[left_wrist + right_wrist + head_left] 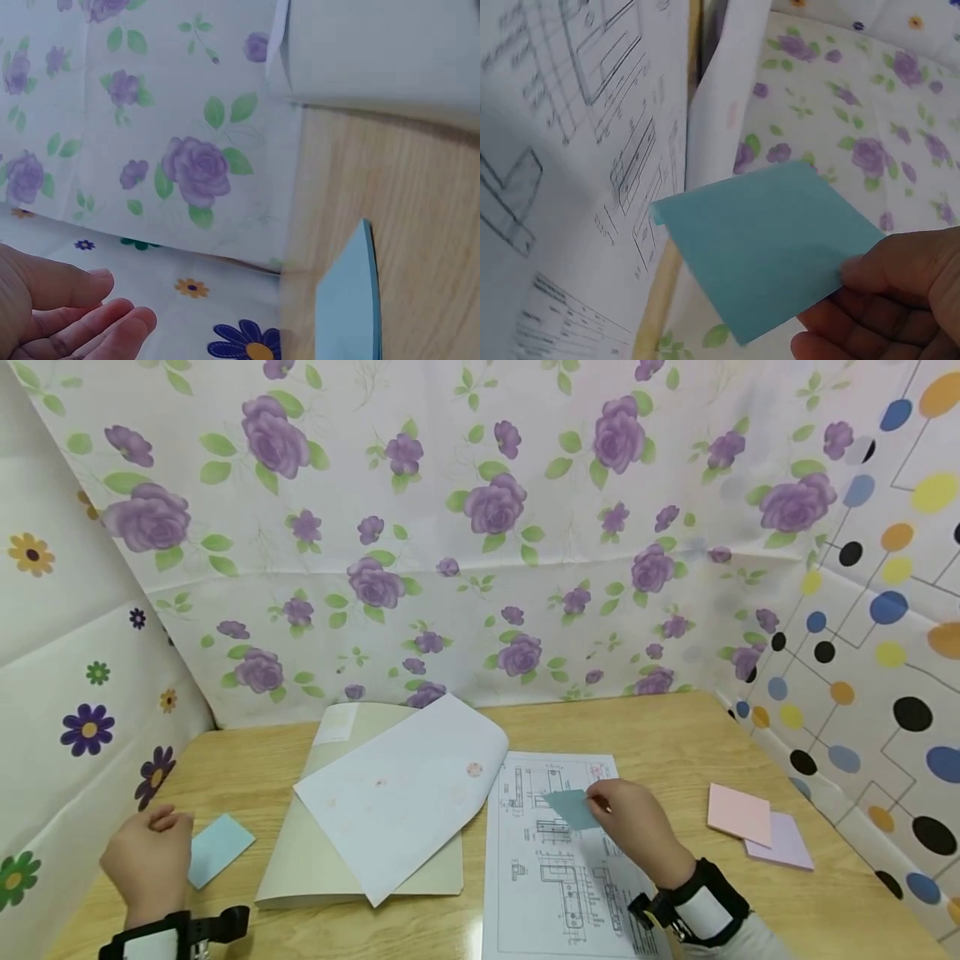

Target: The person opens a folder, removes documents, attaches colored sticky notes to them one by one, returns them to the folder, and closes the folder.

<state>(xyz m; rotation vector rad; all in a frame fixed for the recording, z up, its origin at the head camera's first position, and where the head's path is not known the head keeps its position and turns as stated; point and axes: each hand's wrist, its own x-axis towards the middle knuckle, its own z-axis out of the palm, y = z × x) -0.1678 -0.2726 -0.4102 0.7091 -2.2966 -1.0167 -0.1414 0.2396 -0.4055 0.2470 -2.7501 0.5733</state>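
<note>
Between thumb and fingers, my right hand pinches a blue sticky note by one corner. In the right wrist view the sticky note shows flat, with a small folded strip at its far left corner. Below it lies a printed technical drawing sheet. My left hand hangs at the left with fingers loosely bent and nothing in them. Beside that hand, a blue sticky note pad rests on the table; the left wrist view shows the pad edge-on.
A white sheet with faint reddish marks lies across a beige folder, its right edge curling up near the drawing. Pink and lilac sticky note pads overlap at the right. Patterned cloths hang behind the wooden table and at its sides.
</note>
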